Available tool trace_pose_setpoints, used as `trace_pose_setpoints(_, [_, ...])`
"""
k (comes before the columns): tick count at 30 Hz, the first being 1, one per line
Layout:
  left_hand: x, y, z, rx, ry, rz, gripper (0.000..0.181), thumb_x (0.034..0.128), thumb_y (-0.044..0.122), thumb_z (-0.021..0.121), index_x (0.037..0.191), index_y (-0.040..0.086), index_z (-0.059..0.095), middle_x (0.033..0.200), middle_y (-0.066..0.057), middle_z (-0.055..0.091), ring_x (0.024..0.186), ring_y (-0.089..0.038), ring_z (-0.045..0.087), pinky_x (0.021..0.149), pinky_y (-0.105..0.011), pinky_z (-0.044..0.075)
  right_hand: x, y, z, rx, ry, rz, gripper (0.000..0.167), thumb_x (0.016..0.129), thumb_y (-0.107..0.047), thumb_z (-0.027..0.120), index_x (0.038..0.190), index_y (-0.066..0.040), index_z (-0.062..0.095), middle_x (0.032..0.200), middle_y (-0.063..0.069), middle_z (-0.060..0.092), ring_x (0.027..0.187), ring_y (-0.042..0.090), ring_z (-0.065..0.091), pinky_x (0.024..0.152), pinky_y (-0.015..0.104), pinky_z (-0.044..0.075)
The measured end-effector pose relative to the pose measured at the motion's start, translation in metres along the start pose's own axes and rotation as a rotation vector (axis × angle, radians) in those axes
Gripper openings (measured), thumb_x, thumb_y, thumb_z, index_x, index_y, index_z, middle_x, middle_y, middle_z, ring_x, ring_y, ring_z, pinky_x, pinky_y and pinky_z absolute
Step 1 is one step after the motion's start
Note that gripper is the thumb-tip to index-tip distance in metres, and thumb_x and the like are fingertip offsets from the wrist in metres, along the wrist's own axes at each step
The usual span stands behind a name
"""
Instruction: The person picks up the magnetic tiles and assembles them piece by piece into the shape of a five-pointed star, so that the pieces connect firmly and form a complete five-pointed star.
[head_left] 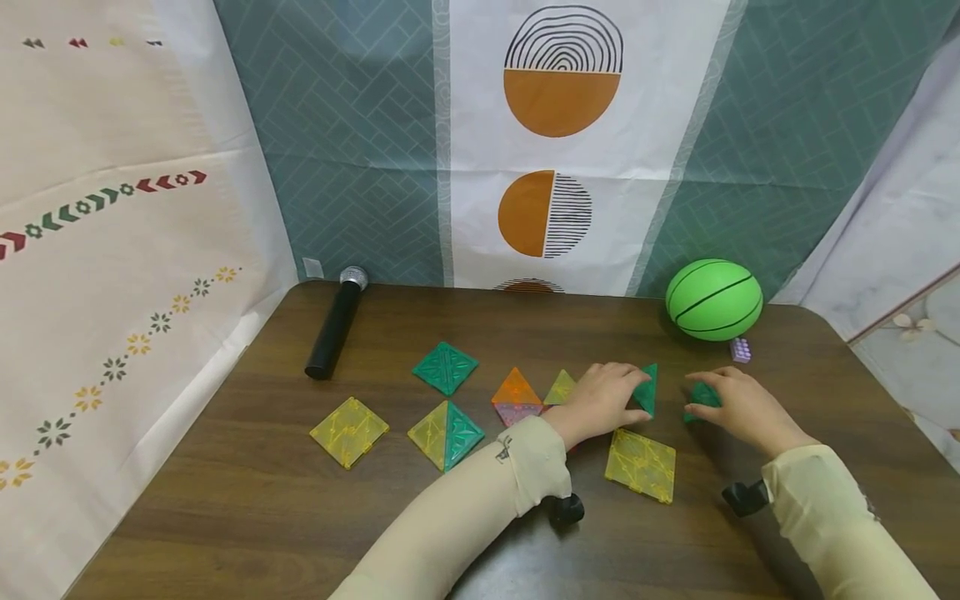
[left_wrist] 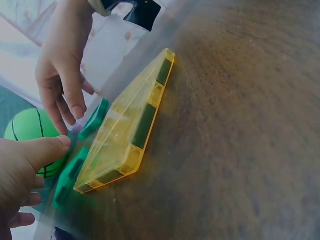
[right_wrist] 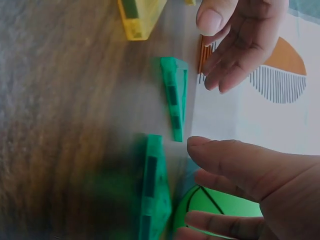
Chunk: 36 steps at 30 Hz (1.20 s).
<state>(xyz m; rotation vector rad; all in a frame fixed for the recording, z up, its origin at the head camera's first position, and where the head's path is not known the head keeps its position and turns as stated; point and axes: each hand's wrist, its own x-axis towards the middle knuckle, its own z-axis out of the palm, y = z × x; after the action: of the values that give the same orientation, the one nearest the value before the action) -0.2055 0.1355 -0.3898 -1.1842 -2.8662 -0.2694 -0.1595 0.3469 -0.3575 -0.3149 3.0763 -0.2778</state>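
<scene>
Two green translucent triangle tiles lie on the table, one near each hand. My left hand hovers by the left green triangle, thumb and fingers loosely spread; the right wrist view shows a gap between that hand and the tile. Over the other green triangle is my right hand, its fingers relaxed and slightly bent; in the right wrist view the tile stands apart from the thumb. A yellow square tile lies just nearer the body, large in the left wrist view.
To the left lie a green diamond, a yellow-and-green square, a yellow square, an orange triangle with a pink one, and a small yellow triangle. A microphone, green ball and purple brick stand farther back.
</scene>
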Motion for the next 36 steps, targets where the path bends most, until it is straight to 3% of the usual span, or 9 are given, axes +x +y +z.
trace_pose_setpoints(4, [0.002, 0.000, 0.002, -0.018, -0.021, -0.002, 0.061, 0.0891, 0.054, 0.059, 0.142, 0.027, 0.045, 0.140, 0.010, 0.053, 0.132, -0.009, 0.047, 0.110, -0.026, 0.035, 0.001, 0.003, 0.004, 0.001, -0.021, 0.007, 0.057, 0.084, -0.033, 0.072, 0.126, 0.002, 0.058, 0.121, 0.039, 0.052, 0.108, 0.055, 0.052, 0.083, 0.063, 0.047])
trace_pose_setpoints(11, [0.003, -0.006, 0.008, -0.052, 0.007, 0.003, 0.055, 0.0915, 0.047, 0.060, 0.139, 0.020, 0.050, 0.136, 0.008, 0.058, 0.124, -0.006, 0.055, 0.106, -0.023, 0.040, 0.002, 0.005, 0.009, -0.013, -0.020, -0.004, 0.053, 0.084, -0.031, 0.071, 0.123, 0.003, 0.060, 0.120, 0.039, 0.054, 0.109, 0.055, 0.052, 0.085, 0.062, 0.046])
trace_pose_setpoints(24, [-0.003, -0.014, 0.008, 0.015, 0.055, 0.040, 0.042, 0.0936, 0.038, 0.061, 0.129, 0.014, 0.057, 0.127, 0.003, 0.064, 0.116, -0.009, 0.060, 0.103, -0.023, 0.043, 0.008, 0.005, 0.011, -0.002, -0.017, -0.048, 0.054, 0.083, -0.027, 0.072, 0.123, 0.007, 0.059, 0.128, 0.038, 0.052, 0.112, 0.054, 0.053, 0.090, 0.060, 0.046])
trace_pose_setpoints(36, [-0.011, -0.022, 0.007, 0.043, 0.067, 0.024, 0.040, 0.0968, 0.034, 0.056, 0.130, 0.013, 0.057, 0.130, 0.001, 0.063, 0.121, -0.011, 0.058, 0.107, -0.024, 0.041, 0.017, -0.008, 0.011, -0.033, -0.059, -0.049, 0.051, 0.088, -0.025, 0.068, 0.127, 0.006, 0.058, 0.135, 0.032, 0.050, 0.114, 0.055, 0.050, 0.093, 0.063, 0.042])
